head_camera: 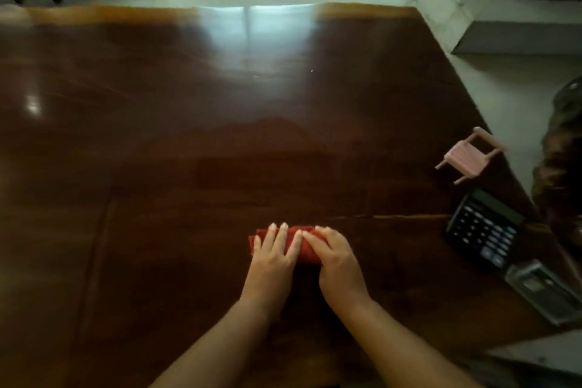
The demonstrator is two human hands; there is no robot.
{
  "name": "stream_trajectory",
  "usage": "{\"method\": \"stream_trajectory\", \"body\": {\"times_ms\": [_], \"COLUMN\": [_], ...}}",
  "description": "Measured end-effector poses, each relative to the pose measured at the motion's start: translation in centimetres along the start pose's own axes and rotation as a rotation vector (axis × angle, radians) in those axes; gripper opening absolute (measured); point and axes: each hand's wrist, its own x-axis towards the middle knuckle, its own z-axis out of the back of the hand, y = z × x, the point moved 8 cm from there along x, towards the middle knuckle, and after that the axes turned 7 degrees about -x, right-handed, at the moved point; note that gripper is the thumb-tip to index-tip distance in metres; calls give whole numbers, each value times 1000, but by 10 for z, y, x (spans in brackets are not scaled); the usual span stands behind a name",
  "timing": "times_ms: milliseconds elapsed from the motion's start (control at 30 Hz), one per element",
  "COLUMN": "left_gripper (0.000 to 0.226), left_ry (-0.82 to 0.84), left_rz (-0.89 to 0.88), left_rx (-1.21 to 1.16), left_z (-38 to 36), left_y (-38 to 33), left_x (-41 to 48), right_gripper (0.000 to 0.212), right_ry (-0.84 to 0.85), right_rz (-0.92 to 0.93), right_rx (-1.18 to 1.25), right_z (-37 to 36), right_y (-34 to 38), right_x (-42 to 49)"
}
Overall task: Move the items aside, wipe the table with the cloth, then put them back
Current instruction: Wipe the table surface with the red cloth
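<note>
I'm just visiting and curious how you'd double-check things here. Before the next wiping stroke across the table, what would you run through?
1. Folded red cloth flat on the dark polished wooden table: ok.
2. Left hand and right hand both pressing it: ok.
3. Small pink toy chair out of the way: ok, on its side near the right edge.
4. Black calculator aside: ok.
5. Grey device safely on the table: cannot tell, it lies at the corner.
6. Table already wiped: cannot tell.
</note>
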Motion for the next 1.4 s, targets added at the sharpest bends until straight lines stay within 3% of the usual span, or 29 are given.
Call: {"method": "stream_trajectory", "body": {"times_ms": [167,333,467,500,633,800,1067,1200,1400], "left_gripper": [74,84,38,38,77,71,56,57,62], "left_ry": [200,236,134,122,110,-54,-175,-246,-192], "left_rz": [23,48,-10,5,119,191,177,147,86], "left_rx": [-23,16,87,80,29,52,91,81,93], "left_z": [-25,-23,-24,-24,-21,-21,8,19,24], "left_y": [-20,-45,-53,-52,-49,-39,-18,-17,-25], "left_x": [-96,-149,-147,-142,-91,18,195,256,302], "right_gripper": [57,77,85,83,62,54,52,54,56], "right_ry": [60,184,187,205,121,23,-67,-79,-59], "right_rz": [-42,11,73,85,140,211,215,218,197], "right_rx": [-5,-55,-115,-107,-127,-71,44,-5,-74], "right_z": [-20,-31,-23,-23,-8,11,53,68,82], "right_y": [13,22,24,20,0,-40,-73,-91,-115], "right_x": [-102,-153,-150,-144,-91,29,197,253,286]}}
